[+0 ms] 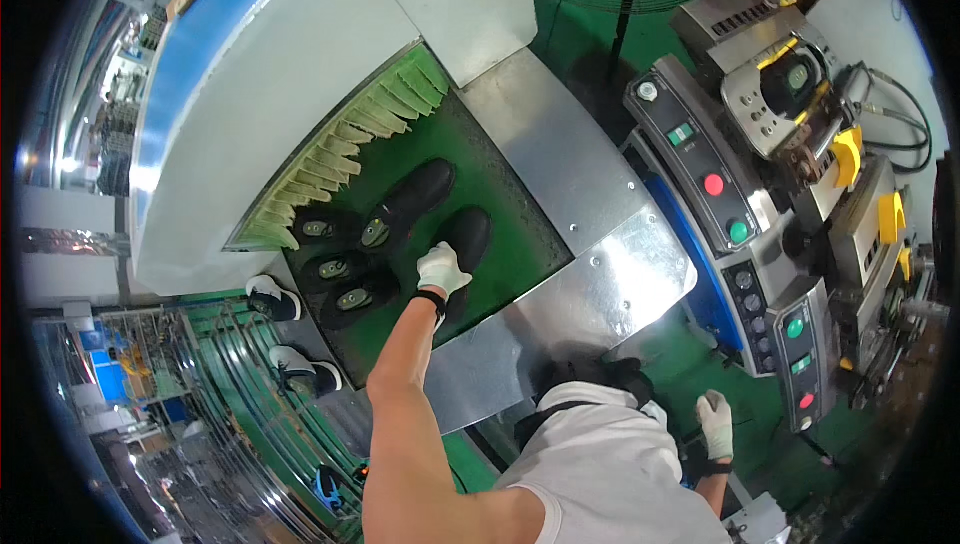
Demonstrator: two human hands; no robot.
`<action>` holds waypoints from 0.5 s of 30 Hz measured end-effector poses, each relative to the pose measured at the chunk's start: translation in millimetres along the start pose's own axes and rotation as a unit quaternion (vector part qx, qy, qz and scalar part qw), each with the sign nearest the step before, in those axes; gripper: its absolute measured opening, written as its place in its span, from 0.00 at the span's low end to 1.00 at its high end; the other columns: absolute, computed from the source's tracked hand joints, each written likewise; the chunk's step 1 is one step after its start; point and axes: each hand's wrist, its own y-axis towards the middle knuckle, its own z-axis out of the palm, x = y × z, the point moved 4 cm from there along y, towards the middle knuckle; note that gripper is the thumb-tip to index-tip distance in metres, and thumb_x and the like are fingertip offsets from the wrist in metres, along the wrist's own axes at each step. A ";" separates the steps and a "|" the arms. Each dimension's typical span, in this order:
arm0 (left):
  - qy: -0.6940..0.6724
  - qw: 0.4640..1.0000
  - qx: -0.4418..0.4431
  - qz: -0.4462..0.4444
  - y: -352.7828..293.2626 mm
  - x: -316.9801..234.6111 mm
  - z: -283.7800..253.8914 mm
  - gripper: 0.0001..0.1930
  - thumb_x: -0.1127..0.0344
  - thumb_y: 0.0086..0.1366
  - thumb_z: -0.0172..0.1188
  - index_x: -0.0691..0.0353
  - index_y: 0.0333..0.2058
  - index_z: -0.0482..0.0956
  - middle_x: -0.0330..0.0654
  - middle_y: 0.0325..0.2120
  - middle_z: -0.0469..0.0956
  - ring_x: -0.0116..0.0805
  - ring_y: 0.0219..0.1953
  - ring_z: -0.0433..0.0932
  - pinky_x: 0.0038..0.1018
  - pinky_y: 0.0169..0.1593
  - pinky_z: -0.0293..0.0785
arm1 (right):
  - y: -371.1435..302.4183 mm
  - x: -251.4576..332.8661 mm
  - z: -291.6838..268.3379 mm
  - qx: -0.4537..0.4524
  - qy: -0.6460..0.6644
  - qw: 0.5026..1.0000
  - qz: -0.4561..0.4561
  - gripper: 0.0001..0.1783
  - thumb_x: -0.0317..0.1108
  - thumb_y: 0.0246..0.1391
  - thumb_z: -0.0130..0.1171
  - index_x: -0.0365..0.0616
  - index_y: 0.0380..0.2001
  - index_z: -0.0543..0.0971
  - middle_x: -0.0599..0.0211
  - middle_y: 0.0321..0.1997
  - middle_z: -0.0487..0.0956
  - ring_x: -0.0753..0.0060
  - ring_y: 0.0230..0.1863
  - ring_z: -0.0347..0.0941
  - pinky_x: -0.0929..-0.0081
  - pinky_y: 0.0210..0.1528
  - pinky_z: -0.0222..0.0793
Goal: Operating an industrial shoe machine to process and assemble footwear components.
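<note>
My left hand [443, 269], in a white glove, reaches onto a green conveyor belt [515, 234] and grips a black shoe [467, 234] near its opening. Beside it on the belt lies another black shoe [420, 191], its insole showing pale green at the opening. Several more black shoes [352, 296] stand to the left, close to the green strip curtain [350, 139] of a white machine. Down at my right side hangs my right hand [715, 424], also gloved, with its fingers curled and nothing visible in them.
A metal ledge [610, 279] borders the belt on the near right. Beyond it stands a machine with a button panel [705, 164] and yellow-tipped clamps [848, 156]. Dark sneakers with white soles [305, 369] sit at the left, by a metal tube rack [240, 384].
</note>
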 end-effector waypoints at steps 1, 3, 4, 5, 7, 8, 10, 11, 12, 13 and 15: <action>-0.007 1.000 0.007 0.001 11.2 -3.2 -0.6 0.48 0.43 0.45 0.79 0.73 0.55 0.70 0.51 0.43 0.83 0.50 0.46 0.85 0.39 0.50 0.82 | -2.1 -8.4 -2.8 0.000 0.029 0.999 0.041 0.29 0.36 0.62 0.62 0.24 0.59 0.72 0.45 0.57 0.81 0.57 0.57 0.79 0.66 0.61 0.72; 0.000 0.999 0.015 0.031 12.3 -6.6 -3.9 0.43 0.44 0.46 0.77 0.71 0.51 0.72 0.52 0.42 0.83 0.49 0.46 0.85 0.40 0.50 0.82 | 3.4 -1.1 -7.9 0.012 0.011 0.998 0.064 0.29 0.36 0.62 0.62 0.25 0.59 0.72 0.45 0.57 0.81 0.57 0.57 0.79 0.66 0.61 0.72; -0.019 0.999 0.010 0.032 10.1 -4.0 -12.3 0.40 0.45 0.48 0.76 0.70 0.49 0.73 0.54 0.43 0.83 0.50 0.46 0.85 0.41 0.50 0.82 | 4.9 2.5 -4.3 0.023 0.009 0.996 0.082 0.28 0.36 0.63 0.62 0.25 0.59 0.73 0.46 0.57 0.81 0.57 0.57 0.79 0.66 0.61 0.73; -0.022 0.999 0.016 0.026 2.8 -1.7 -16.4 0.40 0.45 0.48 0.76 0.70 0.49 0.73 0.54 0.43 0.83 0.50 0.46 0.85 0.41 0.50 0.82 | 12.0 6.2 -2.2 0.029 0.002 0.996 0.084 0.28 0.36 0.63 0.62 0.25 0.59 0.73 0.46 0.57 0.81 0.57 0.57 0.79 0.66 0.61 0.73; -0.074 0.997 0.026 0.012 -14.1 -0.4 -29.3 0.38 0.43 0.50 0.73 0.68 0.48 0.73 0.57 0.44 0.83 0.53 0.48 0.84 0.41 0.52 0.80 | 37.5 51.1 10.9 0.035 -0.081 0.996 -0.008 0.28 0.36 0.63 0.63 0.28 0.61 0.72 0.57 0.50 0.82 0.70 0.45 0.81 0.73 0.47 0.78; -0.102 0.995 0.004 0.002 -28.9 -3.7 -35.5 0.36 0.43 0.51 0.73 0.68 0.47 0.73 0.58 0.44 0.83 0.53 0.47 0.84 0.41 0.53 0.80 | 40.6 85.5 21.2 0.052 -0.097 0.992 -0.055 0.28 0.34 0.63 0.63 0.28 0.61 0.71 0.54 0.54 0.81 0.65 0.53 0.80 0.71 0.55 0.76; -0.193 0.981 0.001 0.009 -52.8 -30.3 -66.3 0.36 0.42 0.50 0.73 0.69 0.45 0.74 0.60 0.42 0.83 0.56 0.48 0.83 0.42 0.53 0.79 | 62.9 125.7 38.7 0.085 -0.026 0.992 -0.085 0.27 0.32 0.62 0.64 0.27 0.60 0.72 0.47 0.60 0.79 0.58 0.60 0.78 0.66 0.63 0.71; -0.231 0.972 -0.031 0.032 -67.1 -42.8 -76.3 0.39 0.40 0.50 0.73 0.70 0.48 0.74 0.61 0.43 0.82 0.58 0.50 0.82 0.43 0.54 0.79 | 65.1 162.1 49.8 0.115 -0.005 0.987 -0.113 0.28 0.31 0.62 0.63 0.27 0.61 0.72 0.47 0.61 0.78 0.60 0.61 0.77 0.67 0.63 0.72; -0.278 0.957 -0.059 0.050 -81.1 -60.2 -87.2 0.44 0.38 0.51 0.73 0.72 0.53 0.72 0.63 0.45 0.82 0.59 0.50 0.82 0.45 0.54 0.78 | 71.0 188.7 57.4 0.128 0.012 0.979 -0.159 0.26 0.30 0.62 0.64 0.27 0.60 0.73 0.48 0.59 0.80 0.63 0.59 0.78 0.68 0.61 0.73; -0.310 0.942 -0.107 0.069 -93.9 -77.5 -90.8 0.50 0.38 0.51 0.73 0.74 0.60 0.69 0.65 0.48 0.81 0.60 0.51 0.81 0.46 0.55 0.78 | 67.3 223.7 62.7 0.135 0.008 0.976 -0.173 0.25 0.32 0.62 0.64 0.28 0.58 0.75 0.51 0.56 0.81 0.65 0.56 0.79 0.70 0.59 0.74; -0.468 0.865 -0.110 0.144 -126.5 -116.5 -124.8 0.45 0.45 0.53 0.75 0.75 0.59 0.71 0.65 0.48 0.81 0.60 0.52 0.81 0.43 0.55 0.78 | 56.1 286.7 67.3 0.198 0.034 0.963 -0.178 0.25 0.41 0.66 0.61 0.30 0.56 0.77 0.53 0.54 0.83 0.66 0.54 0.80 0.71 0.57 0.75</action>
